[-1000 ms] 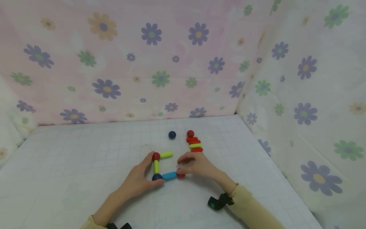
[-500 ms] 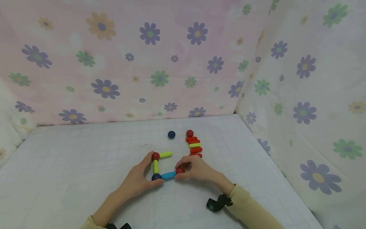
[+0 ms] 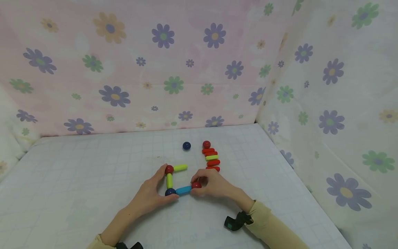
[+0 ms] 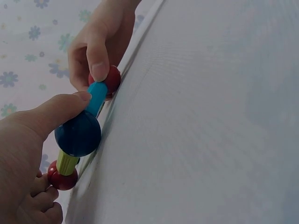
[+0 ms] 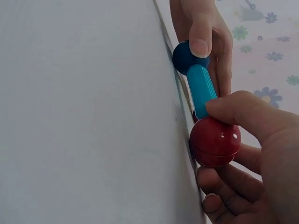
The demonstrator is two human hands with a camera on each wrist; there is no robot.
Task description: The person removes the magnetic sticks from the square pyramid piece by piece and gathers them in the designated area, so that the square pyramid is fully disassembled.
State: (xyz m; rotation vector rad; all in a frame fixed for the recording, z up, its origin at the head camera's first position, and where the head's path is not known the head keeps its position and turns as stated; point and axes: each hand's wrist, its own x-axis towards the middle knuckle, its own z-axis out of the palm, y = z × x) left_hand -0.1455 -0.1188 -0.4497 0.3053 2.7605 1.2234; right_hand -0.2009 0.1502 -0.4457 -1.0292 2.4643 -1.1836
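Tabletop (image 3: 84, 173), pale and faintly gridded, meets flowered drapes (image 3: 133, 69) at its far and right edges, well apart from your hands; its near edge is cut off. Your left hand (image 3: 148, 194) holds the 3-rod chain (image 3: 183, 190) near the middle, thumb and finger spread wide between blue ball (image 3: 170, 191) and left red ball (image 3: 169, 169). Your right hand (image 3: 215, 183) pinches the right red ball (image 3: 196, 185) closely, fingertips partly hidden, and overlaps the nearest red rod (image 3: 214, 168).
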